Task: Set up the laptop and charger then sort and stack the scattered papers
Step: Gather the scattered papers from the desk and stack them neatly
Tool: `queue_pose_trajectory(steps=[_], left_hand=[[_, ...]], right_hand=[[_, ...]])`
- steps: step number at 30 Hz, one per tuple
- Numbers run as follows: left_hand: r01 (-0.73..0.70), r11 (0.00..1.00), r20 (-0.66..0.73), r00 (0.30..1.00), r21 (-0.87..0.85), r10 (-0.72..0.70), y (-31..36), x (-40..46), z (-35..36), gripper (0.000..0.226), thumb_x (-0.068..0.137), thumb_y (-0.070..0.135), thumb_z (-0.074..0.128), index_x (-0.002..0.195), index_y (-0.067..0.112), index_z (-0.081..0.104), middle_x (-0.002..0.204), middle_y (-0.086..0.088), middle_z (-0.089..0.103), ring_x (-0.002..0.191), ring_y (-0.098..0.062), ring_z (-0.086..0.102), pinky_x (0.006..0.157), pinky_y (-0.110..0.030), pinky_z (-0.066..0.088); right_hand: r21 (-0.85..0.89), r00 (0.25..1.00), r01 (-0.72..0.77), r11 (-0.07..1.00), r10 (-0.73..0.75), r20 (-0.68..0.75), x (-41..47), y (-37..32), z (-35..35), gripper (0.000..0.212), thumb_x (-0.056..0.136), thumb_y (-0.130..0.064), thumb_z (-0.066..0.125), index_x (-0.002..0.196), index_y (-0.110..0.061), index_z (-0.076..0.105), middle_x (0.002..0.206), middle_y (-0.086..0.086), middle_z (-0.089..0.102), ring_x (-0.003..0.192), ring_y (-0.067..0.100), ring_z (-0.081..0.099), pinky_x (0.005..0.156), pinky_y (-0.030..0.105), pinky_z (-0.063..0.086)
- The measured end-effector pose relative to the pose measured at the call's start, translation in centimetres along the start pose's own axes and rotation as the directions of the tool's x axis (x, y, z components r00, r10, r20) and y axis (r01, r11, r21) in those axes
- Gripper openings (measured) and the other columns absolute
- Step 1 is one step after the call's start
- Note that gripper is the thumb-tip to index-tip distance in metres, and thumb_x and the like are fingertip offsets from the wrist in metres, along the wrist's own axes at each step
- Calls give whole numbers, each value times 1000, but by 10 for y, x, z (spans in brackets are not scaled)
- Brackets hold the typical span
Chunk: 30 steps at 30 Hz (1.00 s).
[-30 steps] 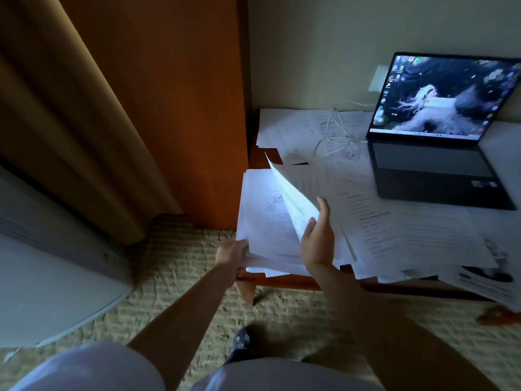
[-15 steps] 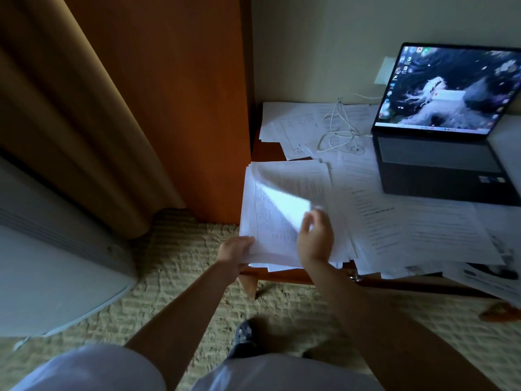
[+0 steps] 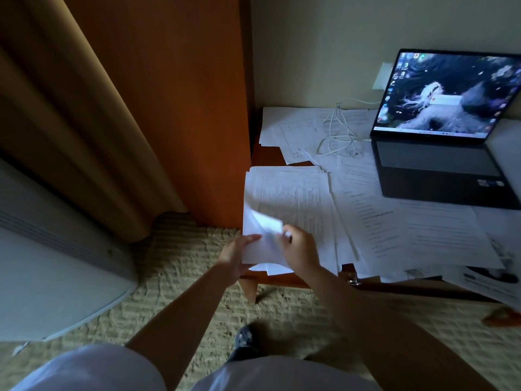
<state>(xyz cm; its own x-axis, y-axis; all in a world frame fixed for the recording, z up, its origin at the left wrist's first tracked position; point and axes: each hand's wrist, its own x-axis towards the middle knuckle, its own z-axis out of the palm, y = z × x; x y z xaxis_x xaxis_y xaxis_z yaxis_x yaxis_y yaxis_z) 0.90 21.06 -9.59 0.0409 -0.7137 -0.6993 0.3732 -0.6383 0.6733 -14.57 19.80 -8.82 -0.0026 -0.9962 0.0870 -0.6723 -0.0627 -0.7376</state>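
Both hands, left hand and right hand, pinch the paper stack's near-left corner; its long axis runs far.

Papers: white, fine dark print. Laptop: dark grey body, screen dark blue-black with white swirling figure. Charger cable: white. Worktop: reddish-brown wood. Cabinet side: orange-brown. Curtain: tan. Carpet: beige, ribbed weave. Shorts: pale lavender-white.
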Motion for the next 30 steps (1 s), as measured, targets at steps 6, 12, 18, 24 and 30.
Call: queue_pose_trajectory(steps=[6, 12, 18, 24, 30], left_hand=[[-98, 954, -270, 947, 283, 177, -6, 4, -7, 56, 78, 3, 75, 128, 18, 57, 117, -12, 63, 77, -27, 69, 52, -28, 58], [-1, 926, -329, 935, 379, 136, 8, 9, -1, 46, 95, 52, 42, 90, 11, 62, 82, -10, 61, 71, -22, 60, 69, -33, 50], [23, 652, -257, 929, 758, 266, 17, 13, 15, 36, 89, 21, 57, 123, 10, 57, 101, -7, 62, 89, -24, 60, 75, -33, 53], [43, 807, -228, 967, 588, 114, 22, 29, 25, 62, 64, 26, 74, 121, 12, 55, 108, -9, 62, 93, -28, 62, 76, -39, 56], [86, 846, -191, 981, 526, 19, 30, 32, 17, 45, 64, 18, 81, 104, 1, 68, 97, -15, 70, 88, -32, 68, 81, -49, 57]], right_hand=[[170, 980, 11, 985, 23, -198, 3, -20, -16, 40, 98, -9, 44, 138, -2, 40, 103, 23, 67, 82, 28, 65, 63, 23, 45], [185, 942, -263, 947, 211, 263, 1, -6, -7, 44, 101, -39, 34, 138, -18, 43, 107, 5, 64, 100, 21, 63, 81, 30, 47], [-376, 886, -418, 827, 463, 33, 31, 50, -33, 70, 94, -43, 50, 147, -7, 23, 151, 18, 28, 139, 33, 26, 110, 44, 31], [-237, 783, -590, 772, 619, 66, 48, 67, -36, 66, 86, -43, 57, 138, -7, 37, 127, 14, 50, 112, 32, 54, 92, 46, 49], [-325, 827, -501, 802, 554, 95, 46, 59, -34, 60, 84, -43, 61, 129, -6, 46, 127, 14, 47, 117, 31, 49, 92, 39, 47]])
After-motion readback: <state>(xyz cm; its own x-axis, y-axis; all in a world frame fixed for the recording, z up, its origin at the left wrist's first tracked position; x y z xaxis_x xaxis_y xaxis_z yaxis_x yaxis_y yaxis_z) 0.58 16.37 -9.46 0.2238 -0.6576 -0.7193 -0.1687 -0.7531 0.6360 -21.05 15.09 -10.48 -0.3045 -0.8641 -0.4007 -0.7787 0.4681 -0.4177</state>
